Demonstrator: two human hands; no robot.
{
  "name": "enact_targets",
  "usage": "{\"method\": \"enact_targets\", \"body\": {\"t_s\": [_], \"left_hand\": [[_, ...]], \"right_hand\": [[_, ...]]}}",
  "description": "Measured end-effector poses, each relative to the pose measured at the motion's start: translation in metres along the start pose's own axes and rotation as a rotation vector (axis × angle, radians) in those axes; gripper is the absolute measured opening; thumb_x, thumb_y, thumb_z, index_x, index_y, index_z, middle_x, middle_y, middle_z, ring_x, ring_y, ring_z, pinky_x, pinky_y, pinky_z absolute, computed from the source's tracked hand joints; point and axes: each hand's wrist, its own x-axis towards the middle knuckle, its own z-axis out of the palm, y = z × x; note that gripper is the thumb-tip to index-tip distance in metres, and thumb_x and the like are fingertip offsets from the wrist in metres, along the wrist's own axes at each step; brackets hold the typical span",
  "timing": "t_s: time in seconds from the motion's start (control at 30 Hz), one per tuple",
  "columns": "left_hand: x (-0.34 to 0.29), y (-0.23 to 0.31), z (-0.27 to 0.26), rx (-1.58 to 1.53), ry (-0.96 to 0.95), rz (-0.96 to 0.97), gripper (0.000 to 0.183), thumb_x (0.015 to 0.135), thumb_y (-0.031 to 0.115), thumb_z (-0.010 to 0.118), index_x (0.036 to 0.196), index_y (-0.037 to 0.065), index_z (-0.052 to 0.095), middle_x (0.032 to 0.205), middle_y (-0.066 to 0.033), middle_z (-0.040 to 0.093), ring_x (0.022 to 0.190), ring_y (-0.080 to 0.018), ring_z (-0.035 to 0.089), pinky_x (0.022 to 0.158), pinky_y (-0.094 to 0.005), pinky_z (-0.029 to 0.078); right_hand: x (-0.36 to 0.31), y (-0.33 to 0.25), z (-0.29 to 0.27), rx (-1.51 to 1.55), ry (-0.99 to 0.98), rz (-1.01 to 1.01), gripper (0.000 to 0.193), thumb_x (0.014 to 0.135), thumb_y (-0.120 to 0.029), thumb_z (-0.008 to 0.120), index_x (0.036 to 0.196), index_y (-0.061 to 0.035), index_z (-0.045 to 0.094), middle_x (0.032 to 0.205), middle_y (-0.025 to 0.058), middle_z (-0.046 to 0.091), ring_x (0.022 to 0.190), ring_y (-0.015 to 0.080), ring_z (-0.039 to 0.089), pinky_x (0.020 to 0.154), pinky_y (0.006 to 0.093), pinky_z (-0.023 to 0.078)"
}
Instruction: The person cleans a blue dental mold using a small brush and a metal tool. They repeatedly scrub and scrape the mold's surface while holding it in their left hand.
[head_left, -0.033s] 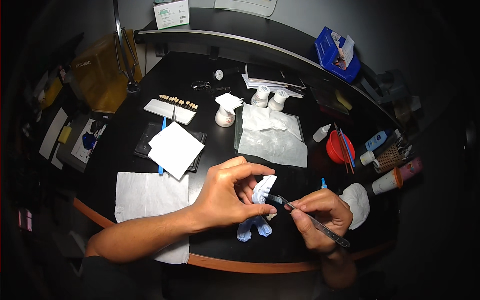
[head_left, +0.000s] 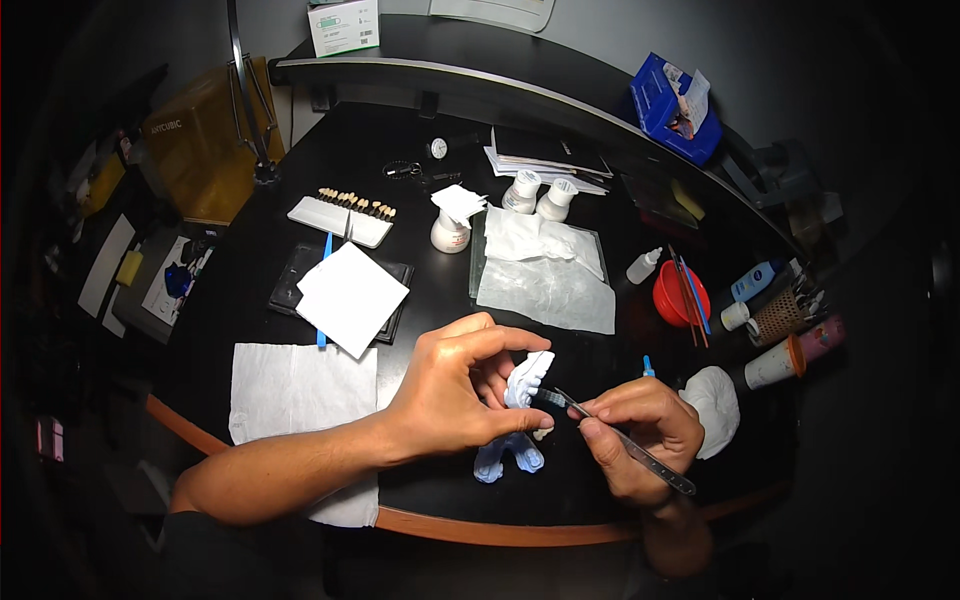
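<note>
White carton with green label (head_left: pixel 344 26) on my desk's raised back ledge, far left, blue tissue box (head_left: pixel 668 108) on the ledge's right stretch, blue labelled tube (head_left: pixel 755 280) near my desk's right edge

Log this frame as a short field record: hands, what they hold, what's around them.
left hand: grips a pale blue-white plaster model, upright above the desk
right hand: holds a slim metal tool, tip at the model
surface: black desk
near left arm: white paper towel
behind hands: clear sheet with tissue, three white bottles
right side: red bowl, white lump
</note>
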Motion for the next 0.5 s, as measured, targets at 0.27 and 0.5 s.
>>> {"method": "enact_targets", "body": {"t_s": [0.27,0.5], "left_hand": [[0.0002,0.0005,-0.0002,0.015,0.002,-0.003,0.059,0.068,0.014,0.102,0.120,0.004,0.077,0.090,-0.0024,0.058,0.068,-0.0042,0.063,0.059,-0.0198,0.059],[-0.0031,0.0002,0.0009,-0.037,-0.029,-0.062,0.063,0.069,0.019,0.104,0.123,0.000,0.077,0.090,-0.0013,0.061,0.069,-0.0020,0.062,0.059,-0.0168,0.055]], "right_hand": [[0.0021,-0.0025,0.0006,-0.006,-0.080,0.023,0.015,0.090,0.005,0.082,0.103,0.0049,0.074,0.105,0.0202,0.072,0.095,0.0241,0.078,0.082,0.0293,0.067],[-0.0007,-0.0004,0.0018,-0.052,-0.001,0.018,0.020,0.082,0.005,0.087,0.098,0.0023,0.075,0.099,0.0187,0.075,0.088,0.0247,0.078,0.078,0.0328,0.066]]}}
